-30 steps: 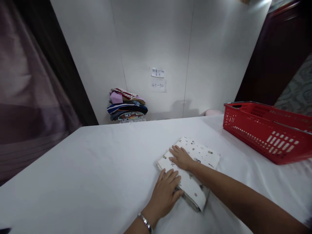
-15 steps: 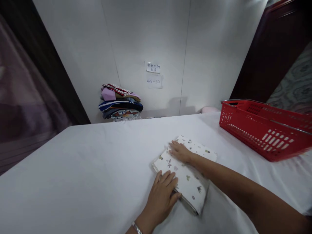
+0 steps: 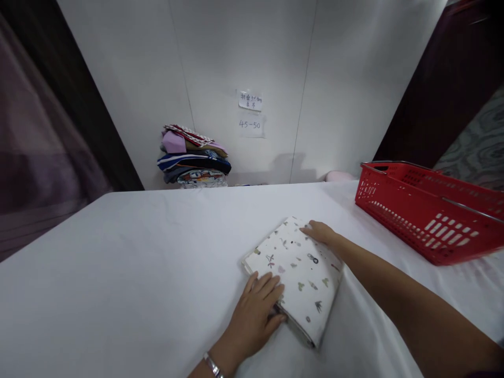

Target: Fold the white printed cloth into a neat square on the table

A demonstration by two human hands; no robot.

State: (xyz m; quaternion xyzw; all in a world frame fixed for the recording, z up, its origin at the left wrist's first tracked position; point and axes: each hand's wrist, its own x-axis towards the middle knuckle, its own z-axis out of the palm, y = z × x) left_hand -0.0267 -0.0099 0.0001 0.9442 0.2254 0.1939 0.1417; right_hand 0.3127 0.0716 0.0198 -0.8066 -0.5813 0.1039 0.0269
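A folded white cloth (image 3: 297, 268) printed with small figures lies on the white table (image 3: 137, 273). My left hand (image 3: 255, 312) rests at its near left edge, fingers laid over the cloth and thumb tucked against the folded side. My right hand (image 3: 321, 232) sits on the far right corner of the cloth, fingers flat and stretched out. A silver bracelet (image 3: 212, 365) circles my left wrist.
A red plastic basket (image 3: 429, 210) stands on the table at the right. A stack of folded coloured clothes (image 3: 195, 157) sits against the white wall behind the table, next to two paper notes (image 3: 250, 113). Something pink (image 3: 340, 176) shows past the far edge.
My right hand slid from the middle of the cloth to its far right corner. My left hand stayed at the near edge. The view shifted slightly.
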